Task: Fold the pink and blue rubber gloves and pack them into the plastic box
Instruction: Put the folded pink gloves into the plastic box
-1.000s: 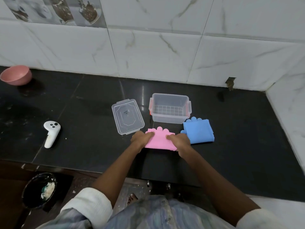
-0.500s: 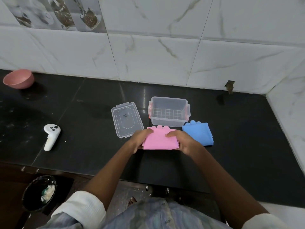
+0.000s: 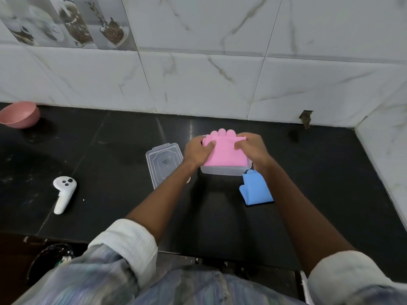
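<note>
The folded pink gloves [image 3: 223, 154] lie across the top of the clear plastic box [image 3: 222, 171], their fingertips pointing toward the wall. My left hand [image 3: 196, 151] grips their left edge and my right hand [image 3: 251, 148] grips their right edge. Most of the box is hidden under the gloves and my hands; only its near wall shows. The folded blue gloves [image 3: 256, 190] rest on the black counter just in front of the box's right corner, partly behind my right forearm.
The box's clear lid [image 3: 164, 165] lies flat to the left of the box. A white controller [image 3: 63, 193] sits further left and a pink bowl [image 3: 19, 114] stands at the far left by the wall. Tiled walls close the back and right.
Both hands lifted the folded pink gloves off the counter and carried them away from me, onto the top of the plastic box. The blue gloves stayed in place.
</note>
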The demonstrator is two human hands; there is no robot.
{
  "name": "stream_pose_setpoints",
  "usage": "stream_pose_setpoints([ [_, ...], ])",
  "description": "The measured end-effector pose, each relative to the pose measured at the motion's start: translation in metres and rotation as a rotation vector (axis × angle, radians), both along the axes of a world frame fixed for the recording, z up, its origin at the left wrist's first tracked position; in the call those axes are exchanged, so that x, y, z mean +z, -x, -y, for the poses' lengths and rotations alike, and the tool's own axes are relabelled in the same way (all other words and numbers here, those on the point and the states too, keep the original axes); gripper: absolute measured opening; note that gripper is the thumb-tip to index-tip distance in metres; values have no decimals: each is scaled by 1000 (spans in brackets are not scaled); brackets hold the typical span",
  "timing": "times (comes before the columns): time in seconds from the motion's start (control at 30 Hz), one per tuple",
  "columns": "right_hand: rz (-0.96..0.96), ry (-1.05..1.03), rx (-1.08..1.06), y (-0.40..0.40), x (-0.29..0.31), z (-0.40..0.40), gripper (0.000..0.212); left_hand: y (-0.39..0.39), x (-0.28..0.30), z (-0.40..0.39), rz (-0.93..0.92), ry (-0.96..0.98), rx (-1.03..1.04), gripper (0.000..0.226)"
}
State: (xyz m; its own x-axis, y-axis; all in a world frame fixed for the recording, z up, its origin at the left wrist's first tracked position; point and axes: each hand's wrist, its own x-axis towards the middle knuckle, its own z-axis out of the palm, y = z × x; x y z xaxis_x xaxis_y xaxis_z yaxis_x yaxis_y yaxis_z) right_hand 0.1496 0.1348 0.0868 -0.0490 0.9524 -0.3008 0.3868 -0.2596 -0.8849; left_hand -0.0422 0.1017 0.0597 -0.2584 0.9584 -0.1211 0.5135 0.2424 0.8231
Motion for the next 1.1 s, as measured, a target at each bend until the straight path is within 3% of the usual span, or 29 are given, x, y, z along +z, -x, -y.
stream_pose_setpoints([
  [0.2, 421, -139, 53, 16, -30, -25, 19, -3, -18, -30, -273, 88, -21, 39],
  [0.4, 598, -148, 147, 20, -57, -28, 13, -15, -19, -49, -540, 236, -180, 32],
  [0.5, 713, -107, 224, 23, -63, -30, 24, -24, -20, -53, -658, 293, -264, 30],
  [0.57, 771, -103, 275, 25, -66, -32, 31, -28, -24, -54, -739, 292, -288, 27],
  [0.8, 910, -177, 389, 28, -76, -31, 25, -34, -38, -49, -1041, 222, -306, 22],
  [0.97, 991, -349, 386, 26, -76, -30, 30, -33, -40, -45, -1035, 138, -292, 25],
  [1.1, 864, -450, 408, 12, -78, -31, 42, -23, -40, -41, -959, 15, -259, 42],
])
